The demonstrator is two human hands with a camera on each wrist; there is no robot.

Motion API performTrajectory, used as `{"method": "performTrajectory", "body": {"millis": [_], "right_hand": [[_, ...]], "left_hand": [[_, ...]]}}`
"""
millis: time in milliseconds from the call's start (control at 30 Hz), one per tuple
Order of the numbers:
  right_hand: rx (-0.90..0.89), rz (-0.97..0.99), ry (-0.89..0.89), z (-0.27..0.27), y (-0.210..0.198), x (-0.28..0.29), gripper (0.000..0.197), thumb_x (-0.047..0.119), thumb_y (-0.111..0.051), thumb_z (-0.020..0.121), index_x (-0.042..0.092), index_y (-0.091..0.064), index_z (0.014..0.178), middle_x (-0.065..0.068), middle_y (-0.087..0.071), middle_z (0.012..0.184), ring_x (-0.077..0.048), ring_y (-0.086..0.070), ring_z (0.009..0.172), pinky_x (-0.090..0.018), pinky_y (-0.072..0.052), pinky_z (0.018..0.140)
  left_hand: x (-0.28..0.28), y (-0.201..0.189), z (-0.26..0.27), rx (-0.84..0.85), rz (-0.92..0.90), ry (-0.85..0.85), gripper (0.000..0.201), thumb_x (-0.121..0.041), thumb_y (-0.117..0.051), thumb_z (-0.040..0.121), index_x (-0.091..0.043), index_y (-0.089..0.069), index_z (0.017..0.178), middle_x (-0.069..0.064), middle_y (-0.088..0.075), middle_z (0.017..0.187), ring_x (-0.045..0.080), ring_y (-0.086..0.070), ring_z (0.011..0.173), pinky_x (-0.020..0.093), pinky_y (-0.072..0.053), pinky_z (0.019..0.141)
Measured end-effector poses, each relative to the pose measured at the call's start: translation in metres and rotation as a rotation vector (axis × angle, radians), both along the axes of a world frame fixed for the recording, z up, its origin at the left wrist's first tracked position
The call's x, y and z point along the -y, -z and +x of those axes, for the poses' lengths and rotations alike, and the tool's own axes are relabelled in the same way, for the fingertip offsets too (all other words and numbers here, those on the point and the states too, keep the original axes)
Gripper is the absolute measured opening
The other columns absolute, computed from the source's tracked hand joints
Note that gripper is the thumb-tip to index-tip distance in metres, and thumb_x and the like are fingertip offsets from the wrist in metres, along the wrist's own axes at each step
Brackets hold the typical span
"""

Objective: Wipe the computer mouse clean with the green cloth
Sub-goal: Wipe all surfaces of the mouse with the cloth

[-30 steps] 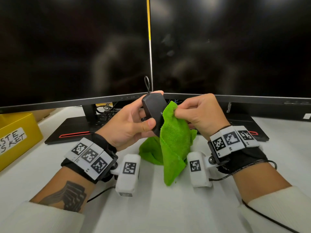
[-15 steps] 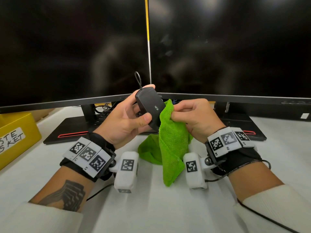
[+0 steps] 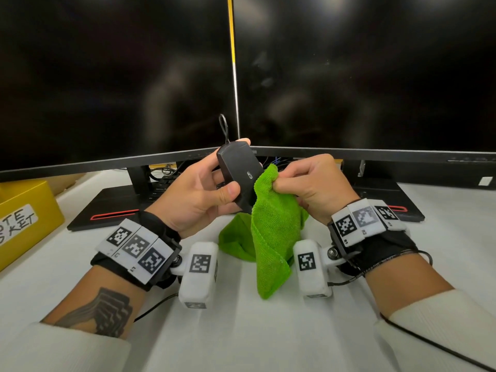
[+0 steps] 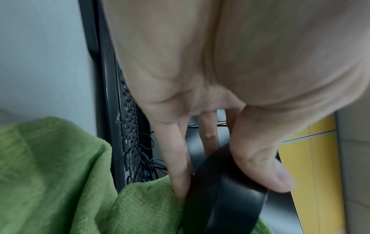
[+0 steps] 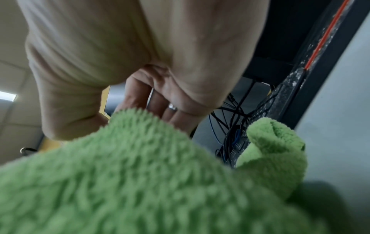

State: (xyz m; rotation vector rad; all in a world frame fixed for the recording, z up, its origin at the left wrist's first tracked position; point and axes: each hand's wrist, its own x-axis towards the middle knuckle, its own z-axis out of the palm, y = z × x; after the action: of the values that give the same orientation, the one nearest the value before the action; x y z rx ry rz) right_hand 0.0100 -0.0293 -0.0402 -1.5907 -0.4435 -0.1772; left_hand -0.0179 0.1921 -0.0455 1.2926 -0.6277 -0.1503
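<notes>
My left hand (image 3: 214,183) holds a black wired computer mouse (image 3: 239,173) up off the desk, thumb on its near side and fingers behind it. In the left wrist view the thumb and fingers clamp the mouse (image 4: 236,194). My right hand (image 3: 308,183) pinches the top of the green cloth (image 3: 273,226) and presses it against the mouse's right edge. The cloth hangs down to the white desk (image 3: 241,331), and it fills the lower part of the right wrist view (image 5: 140,174). The mouse's cable (image 3: 223,127) loops upward.
Two dark monitors (image 3: 349,76) stand close behind the hands, on black stands (image 3: 112,205). A keyboard (image 3: 163,183) and tangled cables lie under them. A yellow labelled bin (image 3: 24,210) sits at the left edge.
The mouse has been tilted and lifted a little, showing more of its flat face. The right hand with the cloth has slid lower along the mouse's right side.
</notes>
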Motion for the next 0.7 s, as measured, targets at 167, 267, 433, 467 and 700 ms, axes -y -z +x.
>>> {"method": "performTrajectory", "body": {"millis": [167,267,433,467,700], "right_hand": [[0.031,-0.083,0.045,0.001,0.0,0.006,0.023,-0.005,-0.079,0.074,0.013,-0.076,0.06,-0.009,-0.057,0.057,-0.015,-0.047,0.05,-0.019,-0.035,0.044],[0.036,-0.081,0.061,0.0,-0.002,0.005,0.009,0.001,-0.082,0.074,0.009,-0.079,0.069,-0.027,-0.069,0.072,-0.025,-0.059,0.061,-0.029,-0.047,0.052],[0.031,-0.097,0.058,-0.004,-0.006,0.005,0.016,0.004,-0.077,0.085,0.017,-0.08,0.078,-0.014,-0.079,0.078,-0.023,-0.072,0.07,-0.051,-0.061,0.067],[-0.004,-0.049,0.029,-0.004,-0.008,0.007,0.017,0.002,-0.073,0.089,0.016,-0.079,0.081,-0.011,-0.078,0.077,-0.021,-0.072,0.068,-0.047,-0.061,0.068],[-0.317,0.473,-0.138,0.003,-0.011,0.027,0.045,-0.003,-0.037,0.096,-0.001,-0.063,0.133,-0.026,-0.068,0.131,-0.045,-0.067,0.115,-0.059,-0.059,0.094]], "left_hand": [[0.002,0.0,0.0,-0.003,0.05,0.023,0.093,-0.025,-0.09,0.075,-0.018,-0.043,0.156,0.024,-0.057,0.146,0.036,-0.064,0.126,0.044,-0.061,0.089],[0.002,0.0,0.0,-0.01,0.043,0.021,0.094,-0.024,-0.09,0.076,-0.018,-0.042,0.156,0.022,-0.059,0.144,0.034,-0.064,0.125,0.043,-0.061,0.088],[0.0,0.002,0.002,-0.004,-0.012,0.017,0.096,-0.019,-0.091,0.075,-0.019,-0.041,0.157,0.018,-0.058,0.145,0.032,-0.065,0.124,0.042,-0.062,0.088],[-0.001,0.002,0.003,0.004,-0.034,0.012,0.096,-0.013,-0.09,0.076,-0.02,-0.039,0.157,0.019,-0.056,0.148,0.033,-0.063,0.127,0.044,-0.061,0.091],[0.0,0.002,0.004,0.061,-0.061,-0.021,0.082,0.015,-0.047,0.087,-0.021,-0.032,0.16,0.014,-0.054,0.151,0.03,-0.061,0.131,0.048,-0.055,0.103]]}}
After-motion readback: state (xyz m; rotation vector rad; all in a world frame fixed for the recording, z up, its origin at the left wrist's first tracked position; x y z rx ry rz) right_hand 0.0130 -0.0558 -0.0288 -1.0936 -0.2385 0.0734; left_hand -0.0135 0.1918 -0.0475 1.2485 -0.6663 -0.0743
